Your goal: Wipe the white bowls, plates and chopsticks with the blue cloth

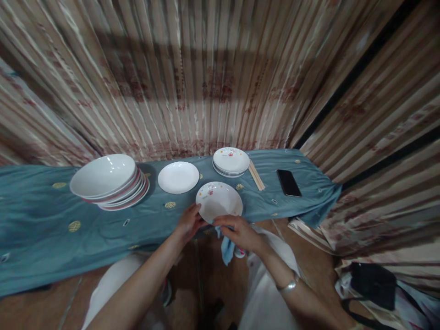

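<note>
A white plate with a floral print (pixel 222 201) is held at the near edge of the table, tilted a little toward me. My left hand (pixel 189 223) grips its left rim, thumb on top. Against the near rim, my right hand (pixel 237 231) has its fingers closed on a blue cloth (pixel 227 250), which hangs down below the plate. The fingers under the plate are hidden. Just beyond lie a plain white plate (pixel 178 177) and a stack of flowered plates (pixel 231 160).
On the left stands a tall stack of large bowls and plates (pixel 110 181). Wooden chopsticks (pixel 256 175) and a black phone (pixel 288 183) lie to the right on the blue-green tablecloth (pixel 103 233). A pleated curtain (pixel 192 82) hangs behind the table. A bag (pixel 373 286) sits at the lower right.
</note>
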{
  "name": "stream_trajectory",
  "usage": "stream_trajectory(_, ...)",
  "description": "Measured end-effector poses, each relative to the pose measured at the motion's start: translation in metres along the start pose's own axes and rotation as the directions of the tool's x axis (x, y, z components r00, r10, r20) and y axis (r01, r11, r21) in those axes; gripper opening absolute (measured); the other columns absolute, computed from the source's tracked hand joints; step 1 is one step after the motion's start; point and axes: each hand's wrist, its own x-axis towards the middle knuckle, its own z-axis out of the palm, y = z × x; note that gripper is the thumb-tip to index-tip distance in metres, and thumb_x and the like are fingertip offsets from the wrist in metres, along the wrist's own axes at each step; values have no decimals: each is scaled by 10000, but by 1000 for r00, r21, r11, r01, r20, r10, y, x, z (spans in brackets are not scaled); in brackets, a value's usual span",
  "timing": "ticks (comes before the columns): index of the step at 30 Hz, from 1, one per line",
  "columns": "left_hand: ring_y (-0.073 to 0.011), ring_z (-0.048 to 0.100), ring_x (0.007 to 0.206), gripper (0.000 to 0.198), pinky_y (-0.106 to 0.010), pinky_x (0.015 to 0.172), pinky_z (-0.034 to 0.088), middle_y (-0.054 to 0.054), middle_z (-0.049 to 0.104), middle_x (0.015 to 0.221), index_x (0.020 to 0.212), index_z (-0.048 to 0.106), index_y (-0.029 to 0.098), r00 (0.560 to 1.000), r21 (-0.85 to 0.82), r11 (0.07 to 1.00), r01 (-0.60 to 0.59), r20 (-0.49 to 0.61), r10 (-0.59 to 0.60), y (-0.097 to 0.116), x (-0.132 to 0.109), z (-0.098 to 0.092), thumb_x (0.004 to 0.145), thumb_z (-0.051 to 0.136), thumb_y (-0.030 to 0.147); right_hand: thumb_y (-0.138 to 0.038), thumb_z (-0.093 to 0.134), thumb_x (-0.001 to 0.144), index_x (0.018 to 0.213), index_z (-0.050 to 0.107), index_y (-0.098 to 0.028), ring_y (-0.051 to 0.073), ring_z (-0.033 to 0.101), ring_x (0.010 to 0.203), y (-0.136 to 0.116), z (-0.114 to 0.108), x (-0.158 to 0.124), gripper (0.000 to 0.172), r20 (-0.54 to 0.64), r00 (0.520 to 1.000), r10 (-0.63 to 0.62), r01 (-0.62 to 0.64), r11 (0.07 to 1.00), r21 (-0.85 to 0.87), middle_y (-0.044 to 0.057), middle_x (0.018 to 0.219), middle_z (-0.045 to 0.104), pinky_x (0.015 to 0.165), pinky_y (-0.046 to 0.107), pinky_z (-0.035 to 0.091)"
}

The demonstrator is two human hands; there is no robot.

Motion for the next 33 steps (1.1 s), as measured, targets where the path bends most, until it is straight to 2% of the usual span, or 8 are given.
stream_trajectory(4,-219,703,794,178,-388,713,589,-107,734,933,982,640,135,1000,-18,1000,-14,-4,13,2,-2,4,807,605,144,-129,471,807,998,724,-212,195,651,1061,15,-11,-13,328,-115,993,32,-42,995,-90,61,1109,713,976,378,474)
stream_trajectory(7,-221,705,790,158,-411,727,592,-100,736,882,960,633,131,999,-20,1000,-24,-41,24,4,-1,7,805,601,131,-166,460,818,1007,715,-203,209,643,1076,24,-22,-12,319,-282,958,44,-81,989,-122,73,1112,709,977,384,471)
stream_trajectory(13,-226,711,751,219,-412,725,593,-80,737,819,985,642,137,996,-41,995,-87,-26,86,13,-2,11,766,651,137,-295,428,841,1027,700,-186,251,678,936,34,-52,-9,347,-634,748,196,-322,943,-88,98,1005,733,872,388,501)
stream_trajectory(15,-220,709,727,234,-393,707,596,-69,736,793,985,646,148,995,-48,994,-99,-13,98,18,-4,14,751,667,144,-386,445,859,1030,698,-181,268,667,945,35,-58,-7,367,-655,718,235,-358,932,-58,109,1004,730,857,392,494)
stream_trajectory(21,-157,666,623,93,-353,674,605,-46,720,750,873,636,143,990,-81,987,-138,-41,135,33,-2,38,782,623,129,-509,465,866,1075,670,-157,223,650,784,37,-54,16,458,-557,787,266,-222,964,147,53,768,714,734,318,500)
stream_trajectory(24,-169,672,690,107,-417,734,597,-53,714,798,900,624,140,983,-77,980,-183,-42,181,39,8,53,796,602,138,-484,491,844,1146,633,-143,178,590,637,42,-56,35,477,-600,753,271,-199,962,185,6,656,655,641,277,472)
stream_trajectory(28,-166,665,740,174,-481,806,566,-56,702,868,972,618,146,971,-39,970,-238,-16,238,55,28,73,800,591,149,-473,506,799,1025,675,-148,142,500,551,54,-70,65,430,-660,712,240,-161,971,179,-19,602,599,566,249,419)
stream_trajectory(33,-151,664,787,236,-479,829,551,-49,682,1019,1021,611,200,956,43,956,-291,-12,292,76,64,92,805,564,118,-523,505,767,875,683,-170,166,547,660,71,-89,99,410,-729,644,233,-131,972,195,5,657,624,626,263,439)
